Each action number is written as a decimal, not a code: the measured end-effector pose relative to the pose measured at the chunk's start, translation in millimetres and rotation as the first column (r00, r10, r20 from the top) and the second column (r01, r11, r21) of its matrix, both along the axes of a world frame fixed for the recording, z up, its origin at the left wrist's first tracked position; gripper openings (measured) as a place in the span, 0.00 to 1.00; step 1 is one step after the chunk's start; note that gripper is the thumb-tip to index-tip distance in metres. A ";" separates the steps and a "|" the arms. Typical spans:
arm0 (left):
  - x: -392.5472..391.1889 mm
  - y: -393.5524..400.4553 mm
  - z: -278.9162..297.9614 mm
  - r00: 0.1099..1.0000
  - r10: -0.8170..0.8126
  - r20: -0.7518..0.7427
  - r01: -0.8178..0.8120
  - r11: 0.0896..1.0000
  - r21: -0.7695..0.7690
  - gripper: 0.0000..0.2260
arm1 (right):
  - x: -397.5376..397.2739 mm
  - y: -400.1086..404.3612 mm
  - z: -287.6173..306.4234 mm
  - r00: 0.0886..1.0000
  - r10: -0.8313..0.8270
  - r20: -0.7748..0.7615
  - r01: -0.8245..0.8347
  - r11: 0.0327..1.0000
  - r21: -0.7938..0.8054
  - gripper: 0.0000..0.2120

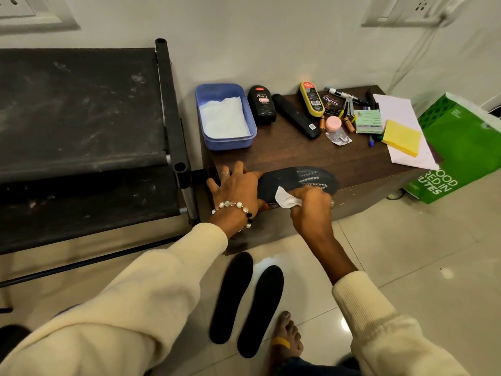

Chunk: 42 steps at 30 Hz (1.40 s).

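Note:
A dark shoe (301, 178) lies sole-up on the front edge of a low brown wooden table (298, 156). My left hand (237, 187), with a bead bracelet at the wrist, holds the shoe's heel end, fingers spread over it. My right hand (311, 206) grips a white tissue (286, 198) and presses it against the sole's near side. Two black insoles (248, 302) lie side by side on the tiled floor below my arms.
On the table stand a blue tub (225, 118) holding white tissue, a Cherry polish bottle (262, 104), a black remote (295, 115), a Kiwi sponge (311, 99), batteries, pens, sticky notes (401, 137) and paper. A black rack (81, 126) is left, a green bag (461, 147) right. My bare foot (287, 337) rests on the floor.

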<state>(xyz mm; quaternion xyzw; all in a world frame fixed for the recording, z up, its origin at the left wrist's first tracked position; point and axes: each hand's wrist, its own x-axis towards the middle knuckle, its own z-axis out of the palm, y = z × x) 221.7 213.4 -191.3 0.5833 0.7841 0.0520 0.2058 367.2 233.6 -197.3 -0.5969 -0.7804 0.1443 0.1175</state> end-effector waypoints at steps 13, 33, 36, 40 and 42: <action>6.2 1.4 -3.2 0.999 -0.052 -0.005 0.052 0.999 0.013 0.30 | 29.1 19.6 4.5 0.996 -0.048 -0.078 0.032 0.982 -0.187 0.09; 8.6 5.3 -3.3 0.997 -0.072 0.012 0.072 0.997 0.018 0.32 | 11.5 53.5 13.2 0.989 -0.135 0.051 0.140 0.986 -0.091 0.11; 5.9 7.2 -3.0 0.997 -0.072 0.015 0.071 0.997 0.019 0.35 | 0.8 54.1 8.6 0.989 -0.081 0.121 0.096 0.988 -0.124 0.12; 4.9 7.1 -3.5 0.998 -0.061 0.017 0.061 0.998 0.024 0.36 | -5.4 58.3 3.5 0.987 0.016 0.163 0.012 0.986 -0.165 0.12; 4.8 6.3 -4.0 0.998 -0.062 0.020 0.061 0.998 0.027 0.37 | 1.9 62.4 5.4 0.982 -0.058 0.180 0.090 0.981 -0.174 0.13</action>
